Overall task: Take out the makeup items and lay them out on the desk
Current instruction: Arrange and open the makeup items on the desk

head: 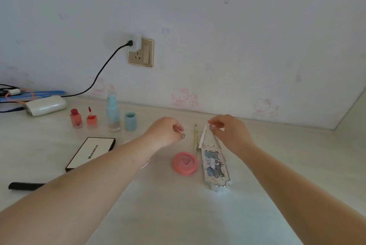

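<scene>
1. Step in hand, my read: late in the lay-out. Most makeup items already sit on the desk [277, 165]. Both hands hover over the far-middle, near the thin pencil [195, 138].
2. Left hand [165, 133]: fingers curled, tips pinched together. Can't tell if sth tiny is held; nothing visible.
3. Right hand [227, 132]: fingers curled, seems to pinch the far tip of a white strip [202, 136] lying along the silver case [214, 165]. Blurred, so not sure.
4. Where the items are: pink round compact [184, 163] near-centre, just left of the case; pencil between the hands; black-white palette box [91, 152] left; two red lip tints [83, 119] far left; blue bottle [113, 114] upright w/ its cap [130, 121] beside it.
5. Next, I'd guess: set the strip flat w/o nudging the pencil, which would roll.
6. Materials: case embossed, shiny, oblong; compact matte, smooth disc; tints glassy, squarish; desk pale wood-grain.
</scene>
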Motion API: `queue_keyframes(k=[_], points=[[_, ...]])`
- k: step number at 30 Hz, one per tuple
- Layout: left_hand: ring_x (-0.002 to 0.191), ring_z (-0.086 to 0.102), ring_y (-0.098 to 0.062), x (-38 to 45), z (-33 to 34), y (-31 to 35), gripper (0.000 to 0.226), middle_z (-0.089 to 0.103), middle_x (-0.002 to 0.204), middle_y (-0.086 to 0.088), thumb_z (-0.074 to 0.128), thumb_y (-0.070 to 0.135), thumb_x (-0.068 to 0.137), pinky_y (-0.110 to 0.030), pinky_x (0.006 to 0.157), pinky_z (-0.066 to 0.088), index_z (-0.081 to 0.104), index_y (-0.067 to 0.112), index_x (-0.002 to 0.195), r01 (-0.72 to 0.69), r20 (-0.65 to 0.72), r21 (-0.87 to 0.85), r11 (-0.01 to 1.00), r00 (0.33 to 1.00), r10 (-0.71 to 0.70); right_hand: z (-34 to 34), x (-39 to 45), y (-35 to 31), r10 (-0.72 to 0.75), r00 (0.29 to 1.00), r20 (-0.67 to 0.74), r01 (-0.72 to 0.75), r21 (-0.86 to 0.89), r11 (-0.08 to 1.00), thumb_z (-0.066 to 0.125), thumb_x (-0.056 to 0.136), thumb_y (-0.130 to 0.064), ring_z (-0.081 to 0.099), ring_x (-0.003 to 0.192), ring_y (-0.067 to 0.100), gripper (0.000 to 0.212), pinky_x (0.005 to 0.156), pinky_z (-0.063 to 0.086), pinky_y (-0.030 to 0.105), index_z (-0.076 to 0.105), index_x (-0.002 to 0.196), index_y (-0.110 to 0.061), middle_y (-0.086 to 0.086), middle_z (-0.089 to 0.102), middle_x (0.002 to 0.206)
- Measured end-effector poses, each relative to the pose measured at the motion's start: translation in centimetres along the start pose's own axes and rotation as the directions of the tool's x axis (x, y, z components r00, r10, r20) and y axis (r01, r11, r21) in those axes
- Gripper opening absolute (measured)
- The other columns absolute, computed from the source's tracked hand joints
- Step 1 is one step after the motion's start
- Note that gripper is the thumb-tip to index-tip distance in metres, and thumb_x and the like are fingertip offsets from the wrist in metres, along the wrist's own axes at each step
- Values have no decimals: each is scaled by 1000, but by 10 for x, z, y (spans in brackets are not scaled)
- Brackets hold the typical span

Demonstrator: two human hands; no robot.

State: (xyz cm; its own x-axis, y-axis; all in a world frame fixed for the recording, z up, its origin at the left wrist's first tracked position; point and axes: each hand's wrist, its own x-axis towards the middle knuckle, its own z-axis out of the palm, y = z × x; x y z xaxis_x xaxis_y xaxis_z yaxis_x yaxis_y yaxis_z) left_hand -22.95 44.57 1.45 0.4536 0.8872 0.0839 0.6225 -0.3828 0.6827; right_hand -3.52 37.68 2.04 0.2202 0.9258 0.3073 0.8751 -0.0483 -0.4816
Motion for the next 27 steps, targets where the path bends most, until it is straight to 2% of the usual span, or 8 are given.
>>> queue_keyframes(k=[3,6,12,15,19,22,25,27], points=[[104,60,-20,15,20,8,32,66,109,-3,71,25,79,-27,87,44,64,14,108,41,59,89,995,997,-46,4,18,1,-55,990,129,83,-227,970,55,91,-25,57,104,12,23,88,45,28,63,112,-30,-6,60,110],[108,58,-20,29,38,10,37,62,116,-1,71,29,78,-30,91,45,60,19,111,67,93,199,978,992,-87,16,36,4,-139,958,252,231,-386,893,53,91,-28,55,110,16,26,89,45,33,60,116,-33,-5,58,115],[111,56,-22,40,42,14,50,61,120,-2,67,38,77,-34,95,46,55,18,120,67,168,302,951,978,-122,32,63,1,-215,867,449,440,-491,752,55,90,-24,56,111,20,27,81,43,32,61,115,-33,-3,57,117],[110,58,-26,41,40,20,45,63,118,-8,62,36,81,-35,94,47,57,12,119,61,192,318,946,973,-127,35,71,-4,-263,815,517,538,-505,675,55,89,-21,57,109,24,27,78,43,32,62,113,-31,0,57,116],[106,60,-25,41,38,20,37,64,114,-8,58,27,81,-34,90,50,59,13,116,33,181,373,927,978,-108,40,75,-8,-341,772,536,618,-510,598,53,89,-22,53,109,26,25,74,42,33,63,112,-26,5,55,112],[102,61,-22,40,36,10,37,66,109,-2,60,31,79,-34,88,51,62,16,113,27,152,412,911,984,-97,45,76,-2,-421,745,518,664,-510,547,53,90,-21,50,106,26,24,70,41,33,63,111,-24,5,53,109],[100,61,-21,38,31,-2,33,68,105,3,65,40,78,-32,84,51,68,24,107,3,115,449,893,991,-61,48,75,6,-542,703,460,710,-485,510,67,78,-16,59,81,29,10,55,40,30,69,88,-17,8,59,89],[103,60,-20,36,28,-11,28,67,108,3,65,36,81,-31,85,50,68,27,107,-13,82,447,895,996,-27,51,76,12,-594,681,429,726,-504,469,75,65,-16,59,63,27,12,48,40,26,66,72,-17,5,60,75]])
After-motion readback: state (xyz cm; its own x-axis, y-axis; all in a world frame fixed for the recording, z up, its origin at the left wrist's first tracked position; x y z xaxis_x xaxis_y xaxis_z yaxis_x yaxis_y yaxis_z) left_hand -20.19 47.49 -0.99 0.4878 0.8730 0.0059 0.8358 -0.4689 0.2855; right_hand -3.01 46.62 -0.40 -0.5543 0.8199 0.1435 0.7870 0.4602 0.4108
